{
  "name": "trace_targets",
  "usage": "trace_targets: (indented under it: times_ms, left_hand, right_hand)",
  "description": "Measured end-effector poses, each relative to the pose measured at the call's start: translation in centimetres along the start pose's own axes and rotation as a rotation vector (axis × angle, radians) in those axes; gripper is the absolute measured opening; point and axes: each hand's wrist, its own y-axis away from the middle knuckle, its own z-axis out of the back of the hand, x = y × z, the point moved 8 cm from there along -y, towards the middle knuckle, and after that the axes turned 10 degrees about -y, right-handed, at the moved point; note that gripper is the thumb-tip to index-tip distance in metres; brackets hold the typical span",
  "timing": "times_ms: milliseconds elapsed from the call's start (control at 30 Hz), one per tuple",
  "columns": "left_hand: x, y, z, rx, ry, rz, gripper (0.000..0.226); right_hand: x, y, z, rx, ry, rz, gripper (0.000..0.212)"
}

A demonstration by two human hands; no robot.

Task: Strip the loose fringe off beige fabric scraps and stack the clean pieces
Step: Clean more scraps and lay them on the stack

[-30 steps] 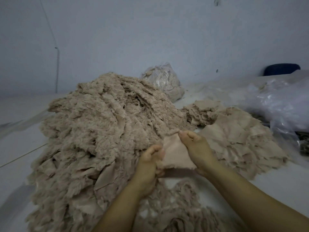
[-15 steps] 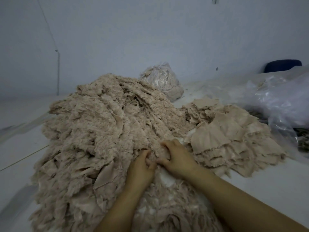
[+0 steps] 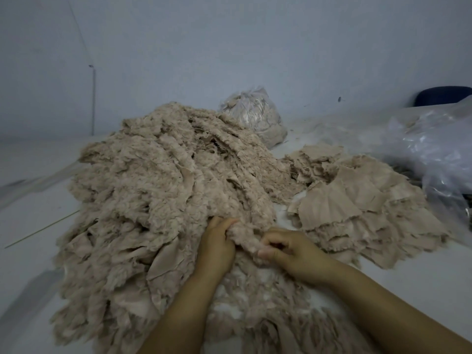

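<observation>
A big heap of fringed beige scraps (image 3: 158, 190) fills the left and middle of the white surface. To its right lies a lower stack of flat, cleaner beige pieces (image 3: 357, 208). At the heap's near edge, my left hand (image 3: 215, 247) and my right hand (image 3: 291, 251) both grip one fuzzy beige scrap (image 3: 245, 237) that bunches up between them. Loose stripped fringe (image 3: 263, 310) lies under my forearms.
A clear plastic bag stuffed with beige scraps (image 3: 252, 116) stands behind the heap by the wall. A large crumpled plastic sheet (image 3: 434, 152) lies at the right, with a dark blue chair back (image 3: 441, 94) behind it.
A second ago both hands held a flat clean piece up; that piece now lies on the right stack. Both hands have come down to the heap's edge and closed on a fuzzy scrap.
</observation>
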Motion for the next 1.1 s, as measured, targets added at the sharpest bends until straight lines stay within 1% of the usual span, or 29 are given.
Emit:
trace_targets:
  times_ms: [33, 100, 133, 167, 200, 233, 267, 333, 400, 467, 500, 533, 567, 600, 633, 667, 700, 733, 767, 833, 900, 933, 967, 1033, 1067, 1100]
  left_hand:
    - [-0.2, 0.0, 0.3, -0.021, 0.007, -0.015, 0.037]
    - [-0.9, 0.4, 0.5, -0.029, -0.009, -0.082, 0.025]
    - [-1.4, 0.7, 0.4, -0.02, -0.043, -0.134, 0.021]
    - [-1.8, 0.9, 0.2, -0.007, -0.083, -0.183, 0.019]
    - [-2.0, 1.2, 0.1, 0.0, -0.095, -0.207, 0.019]
    - [-1.8, 1.2, 0.1, 0.003, -0.074, -0.198, 0.019]
    - [-1.3, 1.1, 0.2, 0.003, -0.02, -0.137, 0.021]
    - [-0.5, 0.8, 0.5, 0.005, 0.074, -0.021, 0.029]
    - [-0.7, 0.8, 0.3, 0.026, 0.094, -0.018, 0.037]
    - [-1.3, 1.1, 0.2, 0.025, 0.039, -0.076, 0.033]
    - [-1.6, 1.2, 0.3, 0.002, -0.012, -0.11, 0.032]
    - [-2.0, 1.3, 0.3, -0.019, -0.06, -0.145, 0.029]
    - [-2.5, 1.3, 0.2, -0.03, -0.105, -0.184, 0.027]
    - [-3.0, 1.5, 0.2, -0.043, -0.131, -0.218, 0.026]
    - [-3.6, 1.7, 0.3, -0.067, -0.13, -0.245, 0.026]
    - [-3.9, 1.9, 0.6, -0.1, -0.123, -0.257, 0.029]
    - [-4.2, 2.1, 1.0, -0.143, -0.12, -0.266, 0.035]
    - [-4.4, 2.1, 1.5, -0.179, -0.125, -0.282, 0.04]
    - [-4.6, 2.2, 1.7, -0.19, -0.138, -0.305, 0.043]
    - [-4.6, 1.6, 1.3, -0.133, -0.19, -0.316, 0.046]
    - [-3.8, 0.5, 0.8, -0.061, -0.255, -0.225, 0.05]
    - [-3.1, 0.1, 0.7, -0.057, -0.298, -0.181, 0.047]
    - [-2.4, -0.2, 0.6, -0.061, -0.324, -0.141, 0.038]
    - [-1.6, 0.0, 1.2, -0.114, -0.227, -0.097, 0.023]
    - [-1.5, 0.2, 1.5, -0.133, -0.156, -0.098, 0.021]
    - [-1.8, 0.3, 1.5, -0.135, -0.125, -0.133, 0.023]
  right_hand:
    - [-0.3, -0.2, 0.1, -0.022, 0.016, -0.029, 0.015]
    - [-1.2, -0.4, -0.4, -0.032, 0.14, -0.093, 0.041]
    - [-1.2, -0.6, -0.5, -0.065, 0.213, -0.078, 0.043]
    - [-0.8, -0.8, -0.3, -0.134, 0.226, -0.035, 0.031]
    - [-0.4, -0.8, 0.3, -0.22, 0.189, 0.005, 0.014]
    - [-0.2, -0.7, 1.0, -0.29, 0.128, 0.014, 0.005]
    - [-0.1, -0.5, 1.5, -0.33, 0.063, 0.02, 0.01]
    - [-0.3, -0.2, 1.6, -0.299, -0.028, -0.003, 0.014]
    - [-1.3, 0.2, 1.5, -0.279, -0.11, -0.082, 0.016]
    - [-2.5, 0.5, 1.0, -0.297, -0.302, -0.209, 0.009]
    - [-2.9, 0.5, 0.6, -0.276, -0.373, -0.269, 0.024]
    - [-3.1, 0.4, 0.1, -0.249, -0.36, -0.291, 0.046]
    - [-2.9, 0.3, -0.2, -0.223, -0.277, -0.293, 0.062]
    - [-2.6, 0.1, -0.3, -0.221, -0.19, -0.261, 0.063]
    - [-2.1, -0.1, -0.2, -0.244, -0.145, -0.218, 0.052]
    - [-1.9, -0.3, 0.1, -0.285, -0.156, -0.19, 0.036]
    - [-1.8, -0.3, 0.6, -0.325, -0.211, -0.179, 0.022]
    - [-1.9, -0.3, 0.9, -0.341, -0.271, -0.166, 0.017]
    - [-1.9, -0.4, 1.0, -0.328, -0.322, -0.147, 0.017]
    - [-1.2, -0.4, 0.8, -0.261, -0.382, -0.099, 0.024]
    - [-0.7, -0.2, 0.7, -0.222, -0.428, -0.06, 0.029]
    - [-0.6, -0.1, 0.9, -0.231, -0.449, -0.046, 0.029]
    - [-0.6, 0.0, 1.2, -0.251, -0.47, -0.037, 0.028]
    - [-1.0, 0.2, 2.1, -0.304, -0.489, -0.047, 0.023]
    - [-1.2, 0.4, 2.4, -0.317, -0.474, -0.068, 0.021]
    - [-1.2, 0.5, 2.3, -0.303, -0.451, -0.084, 0.02]
